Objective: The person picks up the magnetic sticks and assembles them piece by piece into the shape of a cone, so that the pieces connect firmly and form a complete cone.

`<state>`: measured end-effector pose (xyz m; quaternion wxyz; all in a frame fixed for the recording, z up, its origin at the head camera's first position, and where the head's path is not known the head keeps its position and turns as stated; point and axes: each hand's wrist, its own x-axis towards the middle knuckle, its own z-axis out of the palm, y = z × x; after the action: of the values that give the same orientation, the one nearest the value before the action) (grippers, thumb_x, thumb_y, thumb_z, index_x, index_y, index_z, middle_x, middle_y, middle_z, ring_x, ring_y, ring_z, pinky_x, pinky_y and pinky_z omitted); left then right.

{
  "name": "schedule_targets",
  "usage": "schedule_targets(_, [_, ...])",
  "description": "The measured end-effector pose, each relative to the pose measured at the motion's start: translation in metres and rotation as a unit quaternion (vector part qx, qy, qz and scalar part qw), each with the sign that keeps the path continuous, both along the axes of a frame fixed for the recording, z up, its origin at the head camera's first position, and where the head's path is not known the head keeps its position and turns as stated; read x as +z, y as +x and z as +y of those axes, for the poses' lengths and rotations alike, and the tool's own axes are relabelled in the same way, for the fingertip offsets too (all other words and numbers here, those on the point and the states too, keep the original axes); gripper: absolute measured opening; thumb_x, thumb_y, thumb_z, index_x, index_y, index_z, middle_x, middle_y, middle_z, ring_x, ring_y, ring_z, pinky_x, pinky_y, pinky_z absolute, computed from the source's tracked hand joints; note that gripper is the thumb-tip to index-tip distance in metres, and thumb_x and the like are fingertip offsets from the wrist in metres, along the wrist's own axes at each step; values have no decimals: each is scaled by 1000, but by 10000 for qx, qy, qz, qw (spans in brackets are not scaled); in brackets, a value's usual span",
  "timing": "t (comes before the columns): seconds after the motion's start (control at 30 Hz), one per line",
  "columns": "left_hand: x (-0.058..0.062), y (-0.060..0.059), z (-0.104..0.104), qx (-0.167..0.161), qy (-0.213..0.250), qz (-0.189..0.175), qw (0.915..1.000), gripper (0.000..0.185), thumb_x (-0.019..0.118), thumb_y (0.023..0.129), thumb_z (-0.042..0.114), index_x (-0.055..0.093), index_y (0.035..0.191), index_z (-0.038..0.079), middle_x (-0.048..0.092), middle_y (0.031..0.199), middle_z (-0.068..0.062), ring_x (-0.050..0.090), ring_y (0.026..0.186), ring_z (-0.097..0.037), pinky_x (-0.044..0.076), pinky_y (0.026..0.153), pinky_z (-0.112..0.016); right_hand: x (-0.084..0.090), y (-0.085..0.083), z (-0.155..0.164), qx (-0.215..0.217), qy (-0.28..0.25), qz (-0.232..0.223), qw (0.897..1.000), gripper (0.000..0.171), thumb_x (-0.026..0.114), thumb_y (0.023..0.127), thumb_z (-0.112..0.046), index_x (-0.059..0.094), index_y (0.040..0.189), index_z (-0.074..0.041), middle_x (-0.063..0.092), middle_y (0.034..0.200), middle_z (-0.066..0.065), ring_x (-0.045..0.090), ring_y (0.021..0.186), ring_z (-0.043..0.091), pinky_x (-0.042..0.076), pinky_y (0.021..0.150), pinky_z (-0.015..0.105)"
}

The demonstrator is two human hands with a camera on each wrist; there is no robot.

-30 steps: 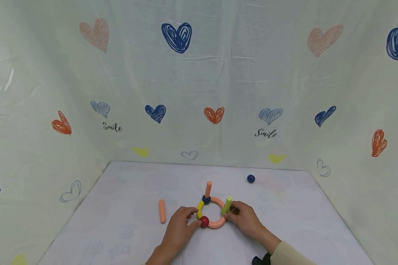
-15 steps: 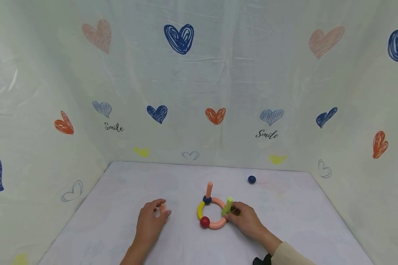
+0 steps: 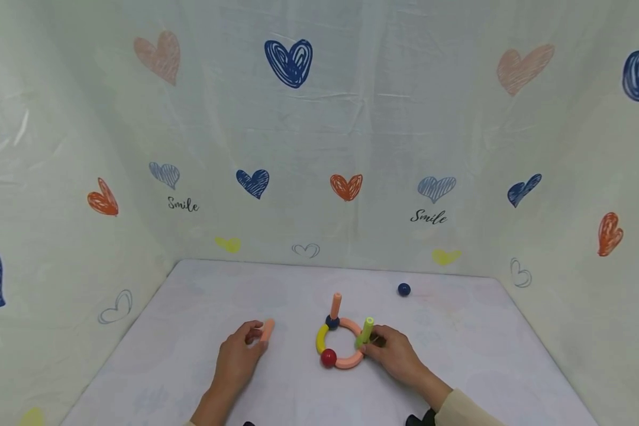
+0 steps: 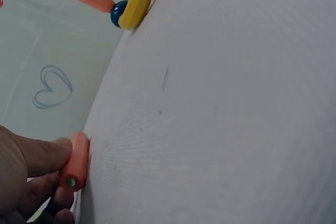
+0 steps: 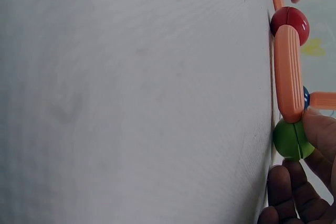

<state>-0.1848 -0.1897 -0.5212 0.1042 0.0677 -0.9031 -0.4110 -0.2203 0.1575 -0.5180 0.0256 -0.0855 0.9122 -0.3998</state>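
My left hand (image 3: 236, 359) pinches a straight orange stick (image 3: 268, 329) between thumb and fingers, left of a ring of toy pieces; a small metallic dot shows on its end in the left wrist view. The ring joins a red ball (image 3: 328, 358), a yellow curved piece (image 3: 320, 339), a dark blue ball (image 3: 332, 323) and orange curved pieces (image 3: 348, 361). An orange stick (image 3: 336, 305) stands up from the blue ball. At the ring's right side, my right hand (image 3: 396, 353) pinches a green ball (image 5: 287, 140), from which a light green stick (image 3: 368, 326) rises.
A loose dark blue ball (image 3: 404, 289) lies at the back right of the white table (image 3: 218, 290). Behind the table hangs a pale curtain (image 3: 378, 136) printed with hearts. A black object (image 3: 420, 419) shows by the right sleeve.
My left hand has left the ring, moved left to the loose orange stick and gripped it; the stick is now tilted to the right. The right hand stays at the green ball.
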Motion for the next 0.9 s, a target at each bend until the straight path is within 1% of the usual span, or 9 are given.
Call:
schedule_targets(0.1, [-1, -1, -2, -57, 41, 45, 10000, 31, 75, 96, 11, 70, 126, 7, 78, 115, -8, 71, 114, -33, 56, 95, -53, 0, 0, 1, 48, -26, -3, 10000, 33, 86, 89, -25, 74, 117, -10, 66, 94, -2, 57, 85, 13, 49, 73, 27])
schedule_targets(0.17, [-1, -2, -2, -75, 30, 15, 10000, 32, 76, 95, 13, 71, 126, 7, 77, 115, -8, 70, 111, -33, 56, 92, -51, 0, 1, 1, 64, -43, 9, 10000, 34, 86, 89, -25, 74, 117, -10, 66, 94, -2, 57, 85, 13, 49, 73, 26])
schedule_targets(0.3, [-3, -6, -2, -88, -202, -77, 9997, 41, 84, 89, 16, 71, 127, 8, 77, 110, -6, 66, 99, -26, 53, 79, -40, 0, 1, 1, 56, -56, 21, 10000, 34, 86, 89, -24, 74, 117, -10, 66, 94, -2, 57, 86, 13, 49, 73, 26])
schedule_targets(0.37, [-4, -7, -1, -62, -285, -48, 9996, 40, 84, 88, 14, 71, 126, 8, 77, 108, -5, 64, 94, -23, 49, 75, -35, 0, 1, 1, 32, -44, 6, 10000, 34, 86, 89, -24, 74, 117, -10, 66, 94, -2, 57, 86, 13, 49, 74, 27])
schedule_targets(0.43, [-5, -8, -2, -24, -305, 41, 9995, 38, 83, 88, 13, 72, 124, 7, 77, 107, -6, 63, 91, -21, 48, 73, -33, -1, 1, 0, 33, -45, -4, 10000, 34, 86, 89, -25, 74, 117, -9, 66, 95, -2, 57, 86, 13, 49, 74, 27])
schedule_targets(0.53, [-4, -8, -2, 80, -74, 122, 9999, 34, 81, 91, 13, 73, 123, 8, 77, 109, -6, 65, 92, -19, 50, 75, -32, -1, 1, 0, 32, -62, -24, 10000, 35, 86, 89, -26, 74, 117, -9, 66, 95, -2, 57, 87, 14, 49, 75, 28])
schedule_targets(0.7, [-3, -9, -4, 198, 390, 163, 9989, 34, 79, 94, 12, 73, 127, 10, 77, 113, -5, 67, 98, -20, 52, 78, -29, -1, 1, 1, 31, -68, -21, 10000, 36, 85, 89, -27, 74, 118, -8, 66, 95, -1, 57, 87, 14, 49, 75, 28])
schedule_targets(0.9, [-3, -10, -3, 112, 689, 116, 9975, 40, 72, 98, 8, 68, 138, 11, 72, 117, -7, 65, 103, -21, 53, 82, -27, 0, 0, 0, 42, -16, -4, 10000, 32, 85, 90, -27, 74, 115, -11, 66, 94, -3, 57, 86, 13, 48, 74, 26])
